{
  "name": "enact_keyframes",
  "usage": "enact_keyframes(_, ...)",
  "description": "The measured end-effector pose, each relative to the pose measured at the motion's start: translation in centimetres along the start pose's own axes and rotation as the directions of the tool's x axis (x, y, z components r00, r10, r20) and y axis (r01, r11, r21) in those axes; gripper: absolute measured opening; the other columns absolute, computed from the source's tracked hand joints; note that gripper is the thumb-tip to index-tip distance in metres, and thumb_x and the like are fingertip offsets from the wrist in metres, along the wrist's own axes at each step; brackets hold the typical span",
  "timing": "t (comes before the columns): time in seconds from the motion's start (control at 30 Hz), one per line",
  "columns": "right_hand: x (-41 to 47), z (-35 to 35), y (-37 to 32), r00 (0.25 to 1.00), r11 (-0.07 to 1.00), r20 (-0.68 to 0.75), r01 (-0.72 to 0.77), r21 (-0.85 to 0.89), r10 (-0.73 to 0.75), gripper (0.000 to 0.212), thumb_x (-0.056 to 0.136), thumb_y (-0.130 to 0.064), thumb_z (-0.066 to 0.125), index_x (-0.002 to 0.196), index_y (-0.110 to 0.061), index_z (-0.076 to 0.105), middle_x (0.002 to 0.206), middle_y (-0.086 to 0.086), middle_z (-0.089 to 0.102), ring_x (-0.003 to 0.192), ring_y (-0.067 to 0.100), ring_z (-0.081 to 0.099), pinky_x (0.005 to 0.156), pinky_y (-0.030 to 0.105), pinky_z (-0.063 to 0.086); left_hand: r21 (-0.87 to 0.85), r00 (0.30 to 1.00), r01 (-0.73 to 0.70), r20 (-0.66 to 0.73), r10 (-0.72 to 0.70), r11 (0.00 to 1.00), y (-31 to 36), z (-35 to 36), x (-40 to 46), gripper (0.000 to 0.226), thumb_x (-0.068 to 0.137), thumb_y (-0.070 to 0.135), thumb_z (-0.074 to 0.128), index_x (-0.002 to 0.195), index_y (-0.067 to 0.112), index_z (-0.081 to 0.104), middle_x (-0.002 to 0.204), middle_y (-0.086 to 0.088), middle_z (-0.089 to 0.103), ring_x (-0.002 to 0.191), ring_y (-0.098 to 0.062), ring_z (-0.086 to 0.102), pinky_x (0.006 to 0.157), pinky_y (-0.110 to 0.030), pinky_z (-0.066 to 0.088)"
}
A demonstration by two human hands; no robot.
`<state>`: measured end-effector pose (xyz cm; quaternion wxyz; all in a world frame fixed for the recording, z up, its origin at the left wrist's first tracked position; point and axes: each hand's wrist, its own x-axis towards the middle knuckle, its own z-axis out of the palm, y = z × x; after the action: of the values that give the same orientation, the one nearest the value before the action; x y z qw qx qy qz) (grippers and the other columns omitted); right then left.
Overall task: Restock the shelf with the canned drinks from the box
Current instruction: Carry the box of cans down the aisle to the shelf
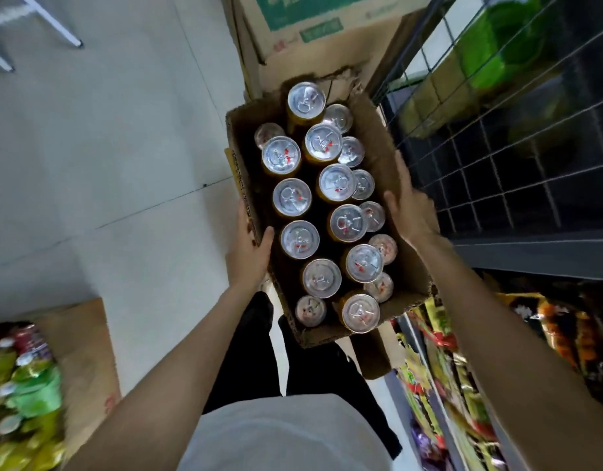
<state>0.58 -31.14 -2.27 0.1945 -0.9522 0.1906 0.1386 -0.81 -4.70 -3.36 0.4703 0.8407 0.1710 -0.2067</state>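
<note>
An open brown cardboard box is held up in front of me, above the floor. Several upright cans with silver pull-tab tops and yellow-orange sides stand inside it in rows. My left hand grips the box's left wall, thumb over the rim. My right hand holds the right wall, thumb inside the edge. The shelf stands at the right, with a dark wire grid panel above it.
Larger cardboard cartons are stacked just beyond the box. Snack packets fill the lower right shelf rows. Another open carton of bottles and packets sits on the floor at lower left. Pale floor tiles spread to the left.
</note>
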Motion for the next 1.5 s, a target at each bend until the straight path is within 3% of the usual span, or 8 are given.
enact_keyframes(0.3,1.1,0.7,0.5,0.998,0.991,-0.063,-0.007,0.135,0.016,0.067,0.096,-0.02,0.048,0.149,-0.034,0.01,0.114,0.028,0.063,0.095,0.043,0.063,0.082,0.047,0.049,0.15,0.962,0.042,-0.275,0.001,0.988,0.5,2.3,0.6,0.06,0.095,0.027,0.047,0.147,0.031,0.019,0.119,-0.006,0.065,0.096,-0.033,0.062,0.072,-0.027,0.036)
enact_keyframes(0.47,1.1,0.1,0.0,1.0,0.997,0.02,-0.013,0.071,0.011,0.067,0.098,-0.018,0.045,0.15,-0.028,0.004,0.075,0.024,0.064,0.07,0.038,0.064,0.058,0.032,0.042,0.182,0.966,-0.001,-0.254,0.048,0.983,-0.2,1.5,0.6,0.059,0.096,0.01,0.042,0.148,0.026,0.02,0.092,-0.014,0.068,0.068,-0.026,0.052,0.067,-0.027,0.033)
enact_keyframes(0.6,1.1,-0.3,0.0,1.0,0.996,0.026,0.001,0.092,-0.004,0.071,0.097,-0.016,0.046,0.15,-0.029,0.0,0.075,0.026,0.065,0.062,0.036,0.062,0.044,0.024,0.033,0.172,0.973,-0.062,-0.207,0.098,0.983,-0.3,0.6,0.7,0.059,0.094,0.007,0.045,0.146,0.022,0.021,0.084,-0.011,0.066,0.067,-0.029,0.055,0.065,-0.031,0.039)
enact_keyframes(0.77,0.0,0.2,0.4,1.0,0.978,-0.027,0.01,0.208,-0.004,0.071,0.095,-0.014,0.05,0.15,-0.032,0.008,0.087,0.026,0.069,0.064,0.035,0.065,0.06,0.035,0.054,0.172,0.98,-0.069,-0.174,0.1,0.983,0.1,-0.1,0.4,0.058,0.093,0.004,0.047,0.144,0.02,0.024,0.072,-0.008,0.06,0.06,-0.026,0.053,0.062,-0.034,0.041)
enact_keyframes(0.97,-2.3,0.3,0.1,1.0,0.967,-0.026,-0.004,0.255,0.011,0.07,0.093,-0.01,0.053,0.149,-0.028,0.016,0.111,0.02,0.068,0.083,0.034,0.069,0.073,0.027,0.047,0.225,0.984,-0.111,-0.113,0.139,0.968,0.2,-1.8,-0.6,0.06,0.092,0.003,0.047,0.144,0.019,0.023,0.072,-0.008,0.061,0.057,-0.016,0.045,0.061,-0.027,0.03)
enact_keyframes(1.13,-4.9,0.1,-1.3,1.0,0.96,-0.01,-0.013,0.28,0.017,0.07,0.092,-0.008,0.055,0.148,-0.031,0.019,0.118,0.021,0.064,0.096,0.037,0.067,0.09,0.051,0.051,0.252,0.991,-0.099,-0.058,0.117,0.963,-0.1,-4.3,-1.5,0.061,0.088,0.002,0.05,0.14,0.023,0.025,0.059,0.0,0.054,0.058,-0.023,0.049,0.061,-0.03,0.035)
enact_keyframes(1.37,-8.1,0.6,-7.5,1.0,0.971,-0.008,-0.014,0.239,0.016,0.071,0.092,-0.009,0.055,0.149,-0.029,0.018,0.117,0.023,0.065,0.091,0.037,0.067,0.085,0.044,0.051,0.291,0.99,-0.136,0.012,0.139,0.947,-2.3,-11.3,-1.9,0.064,0.085,0.001,0.051,0.14,0.021,0.024,0.056,-0.001,0.051,0.063,-0.029,0.053,0.062,-0.033,0.039)
enact_keyframes(1.5,-10.1,2.1,-12.9,1.0,0.976,-0.012,0.016,0.219,-0.014,0.072,0.092,-0.012,0.055,0.148,-0.033,0.014,0.103,0.019,0.07,0.07,0.032,0.067,0.07,0.044,0.056,0.338,0.986,-0.163,0.027,0.164,0.927,-4.0,-17.9,-1.4,0.062,0.087,0.002,0.05,0.141,0.017,0.022,0.052,0.002,0.043,0.052,-0.015,0.043,0.058,-0.029,0.031)
